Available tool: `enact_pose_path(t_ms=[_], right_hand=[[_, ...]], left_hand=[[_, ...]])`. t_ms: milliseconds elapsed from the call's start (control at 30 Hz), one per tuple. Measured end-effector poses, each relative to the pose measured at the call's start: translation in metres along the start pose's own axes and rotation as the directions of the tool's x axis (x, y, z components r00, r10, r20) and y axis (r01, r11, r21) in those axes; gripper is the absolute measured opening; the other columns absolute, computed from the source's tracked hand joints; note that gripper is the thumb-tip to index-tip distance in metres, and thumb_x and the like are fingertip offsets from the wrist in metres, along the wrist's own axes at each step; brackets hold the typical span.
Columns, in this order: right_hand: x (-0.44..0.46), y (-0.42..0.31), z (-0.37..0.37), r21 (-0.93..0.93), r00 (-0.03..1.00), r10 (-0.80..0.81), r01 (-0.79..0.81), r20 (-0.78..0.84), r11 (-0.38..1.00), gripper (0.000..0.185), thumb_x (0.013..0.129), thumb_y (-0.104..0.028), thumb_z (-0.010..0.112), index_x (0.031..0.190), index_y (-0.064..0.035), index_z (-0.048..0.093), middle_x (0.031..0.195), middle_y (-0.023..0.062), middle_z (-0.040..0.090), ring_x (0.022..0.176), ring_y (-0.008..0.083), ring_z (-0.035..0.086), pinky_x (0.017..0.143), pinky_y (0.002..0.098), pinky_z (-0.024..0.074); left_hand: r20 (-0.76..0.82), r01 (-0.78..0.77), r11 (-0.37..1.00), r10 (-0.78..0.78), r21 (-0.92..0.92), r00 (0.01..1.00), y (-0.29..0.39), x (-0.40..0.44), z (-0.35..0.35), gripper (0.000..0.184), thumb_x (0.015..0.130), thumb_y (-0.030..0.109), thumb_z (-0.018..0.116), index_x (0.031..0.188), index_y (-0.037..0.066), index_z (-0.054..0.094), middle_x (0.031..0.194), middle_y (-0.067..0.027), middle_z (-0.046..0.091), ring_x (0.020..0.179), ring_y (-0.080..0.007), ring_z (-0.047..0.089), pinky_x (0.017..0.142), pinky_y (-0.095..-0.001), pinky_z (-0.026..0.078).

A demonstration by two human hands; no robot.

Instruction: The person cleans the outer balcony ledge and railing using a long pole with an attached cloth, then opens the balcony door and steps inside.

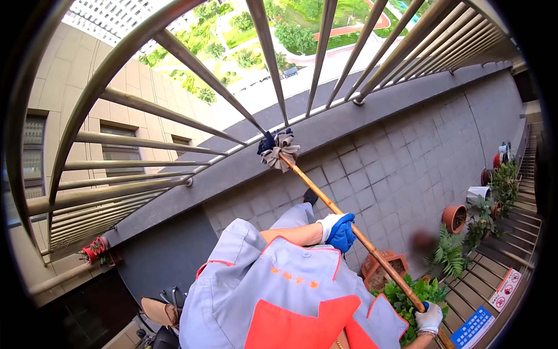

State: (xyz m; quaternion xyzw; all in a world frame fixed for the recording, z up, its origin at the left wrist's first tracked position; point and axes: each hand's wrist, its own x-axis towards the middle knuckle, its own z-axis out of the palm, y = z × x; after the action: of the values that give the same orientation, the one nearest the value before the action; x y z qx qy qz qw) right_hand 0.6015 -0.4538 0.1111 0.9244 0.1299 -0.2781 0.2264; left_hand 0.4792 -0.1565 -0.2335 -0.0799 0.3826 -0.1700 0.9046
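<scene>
A mop with a long wooden handle [317, 191] slants across the view. Its head of grey and navy cloth strips [281, 150] rests at the ledge [325, 127] by the foot of the metal railing. My left hand [337, 230], in a white and blue work glove, is closed round the middle of the handle. Lower down, near the handle's other end, my right hand [429, 318] grips it in a similar glove. Both hands' fingertips are partly hidden.
Metal railing bars [271, 64] curve along the balcony, with greenery far below. Grey floor tiles [372, 168] lie beneath the mop. Potted plants, among them a terracotta pot [454, 218] and a fern [451, 254], line the right. A parked two-wheeler [165, 314] stands lower left.
</scene>
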Motion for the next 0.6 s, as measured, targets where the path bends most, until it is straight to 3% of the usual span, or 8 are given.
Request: enact_pose_path(t_ms=[67, 167, 333, 367, 400, 500, 533, 600], right_hand=[[0.015, -0.025, -0.003, -0.029, 1.000, -0.012, 0.012, -0.013, 1.000, 0.016, 0.063, -0.025, 0.073, 0.071, -0.0132, 0.066, 0.068, 0.0110, 0.063, 0.070, 0.0315, 0.062, 0.065, 0.0408, 0.0482], [0.048, -0.096, 0.028, 0.103, 0.994, -0.110, 0.106, 0.030, 0.989, 0.019, 0.067, -0.028, 0.067, 0.076, -0.0106, 0.064, 0.074, 0.0158, 0.063, 0.075, 0.0361, 0.061, 0.068, 0.0448, 0.0479], [0.027, -0.090, 0.019, 0.067, 0.978, -0.132, 0.123, 0.159, 0.990, 0.019, 0.069, -0.029, 0.066, 0.079, -0.0128, 0.064, 0.076, 0.0154, 0.064, 0.076, 0.0348, 0.062, 0.070, 0.0439, 0.0485], [0.025, -0.070, 0.012, 0.042, 0.993, -0.059, 0.055, 0.101, 0.998, 0.018, 0.069, -0.028, 0.067, 0.076, -0.0125, 0.064, 0.073, 0.0150, 0.064, 0.074, 0.0348, 0.062, 0.068, 0.0438, 0.0482], [0.021, -0.044, 0.005, 0.014, 0.999, 0.017, -0.017, 0.046, 1.000, 0.017, 0.068, -0.027, 0.067, 0.074, -0.0123, 0.064, 0.071, 0.0146, 0.063, 0.072, 0.0347, 0.062, 0.066, 0.0437, 0.0479], [0.000, 0.039, -0.010, -0.045, 0.981, 0.076, -0.086, -0.176, 0.995, 0.015, 0.060, -0.021, 0.072, 0.067, -0.0109, 0.064, 0.068, 0.0133, 0.062, 0.069, 0.0335, 0.060, 0.065, 0.0435, 0.0468], [-0.007, 0.036, -0.024, -0.015, 0.963, 0.062, -0.068, -0.261, 0.998, 0.016, 0.058, -0.020, 0.073, 0.066, -0.0109, 0.063, 0.067, 0.0130, 0.062, 0.068, 0.0334, 0.060, 0.064, 0.0433, 0.0468], [0.004, 0.006, -0.040, -0.062, 0.995, 0.028, -0.034, -0.097, 0.998, 0.015, 0.067, -0.026, 0.067, 0.070, -0.0120, 0.064, 0.069, 0.0139, 0.063, 0.069, 0.0346, 0.061, 0.064, 0.0432, 0.0477]], left_hand=[[-0.206, -0.210, 0.937, 0.272, 0.280, 0.940, 0.035, -0.050, 0.062, 0.024, 0.088, 0.030, 0.049, 0.071, 0.013, 0.049, 0.056, -0.0080, 0.051, 0.051, -0.0241, 0.052, 0.046, -0.0395, 0.042], [-0.143, -0.303, 0.741, 0.472, 0.599, 0.870, 0.110, 0.006, -0.014, 0.023, 0.087, 0.027, 0.051, 0.069, 0.012, 0.049, 0.058, -0.0077, 0.052, 0.050, -0.0225, 0.053, 0.047, -0.0390, 0.044], [-0.312, -0.197, 0.830, 0.402, 0.522, 0.861, 0.096, -0.011, 0.015, 0.030, 0.089, 0.028, 0.033, 0.072, 0.011, 0.050, 0.057, -0.0102, 0.052, 0.052, -0.0269, 0.055, 0.052, -0.0374, 0.046], [-0.244, -0.261, 0.927, 0.328, 0.270, 0.913, 0.072, -0.001, 0.019, 0.028, 0.090, 0.027, 0.036, 0.074, 0.010, 0.050, 0.061, -0.0115, 0.056, 0.053, -0.0295, 0.055, 0.054, -0.0392, 0.047], [-0.090, -0.221, 0.823, 0.311, 0.523, 0.946, 0.049, 0.027, -0.003, 0.029, 0.090, 0.030, 0.043, 0.073, 0.009, 0.052, 0.066, -0.0119, 0.059, 0.055, -0.0292, 0.057, 0.056, -0.0406, 0.047], [-0.084, 0.161, 0.951, -0.143, 0.264, 0.986, 0.003, 0.011, 0.061, 0.034, 0.089, 0.037, 0.053, 0.079, 0.004, 0.055, 0.067, -0.0137, 0.060, 0.052, -0.0260, 0.055, 0.050, -0.0394, 0.047], [-0.068, 0.175, 0.964, -0.164, 0.202, 0.984, 0.007, 0.014, 0.070, 0.035, 0.089, 0.037, 0.053, 0.079, 0.003, 0.055, 0.068, -0.0162, 0.060, 0.054, -0.0268, 0.057, 0.050, -0.0415, 0.047], [-0.052, -0.158, 0.913, 0.191, 0.376, 0.980, 0.029, 0.000, 0.091, 0.033, 0.089, 0.036, 0.053, 0.082, 0.003, 0.055, 0.067, -0.0167, 0.059, 0.057, -0.0284, 0.059, 0.051, -0.0435, 0.047]])
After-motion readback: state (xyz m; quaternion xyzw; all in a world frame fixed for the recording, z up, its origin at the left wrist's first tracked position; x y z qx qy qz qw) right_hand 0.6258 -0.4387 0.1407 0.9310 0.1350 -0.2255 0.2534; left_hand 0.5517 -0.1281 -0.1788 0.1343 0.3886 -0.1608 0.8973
